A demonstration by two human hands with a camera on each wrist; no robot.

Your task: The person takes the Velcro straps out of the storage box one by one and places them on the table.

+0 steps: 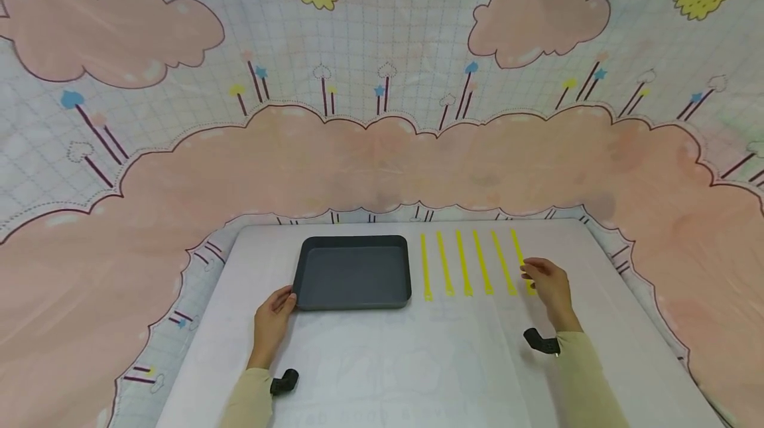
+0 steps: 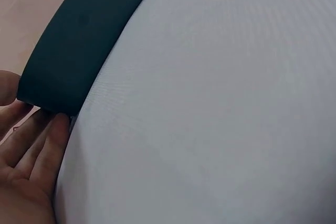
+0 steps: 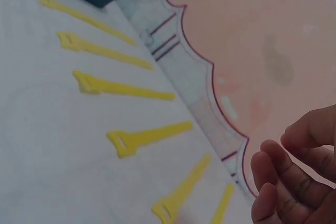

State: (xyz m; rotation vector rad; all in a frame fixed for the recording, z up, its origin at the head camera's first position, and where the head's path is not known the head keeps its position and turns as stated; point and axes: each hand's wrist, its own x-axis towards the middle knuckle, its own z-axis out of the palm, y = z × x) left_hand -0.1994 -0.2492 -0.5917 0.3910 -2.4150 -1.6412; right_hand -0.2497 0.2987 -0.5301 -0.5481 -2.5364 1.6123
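Note:
A dark grey rectangular baking tray (image 1: 353, 277) lies on the white table, left of the middle in the head view. My left hand (image 1: 274, 318) holds its near left corner. In the left wrist view the thumb lies on one side of that corner and the fingers (image 2: 50, 148) touch its lower edge. To the right of the tray, several yellow cable straps (image 1: 462, 262) with slotted wide ends are laid in a row. Over the rightmost strap (image 1: 516, 245) hovers my right hand (image 1: 550, 285), fingers loosely bent, nothing visible between them.
The white table (image 1: 388, 368) ends not far behind the tray and straps. Around it hangs a pink cloud-patterned cloth (image 1: 382, 162). A black wrist device (image 1: 284, 382) sits by the left sleeve, and another black device (image 1: 542, 341) by the right.

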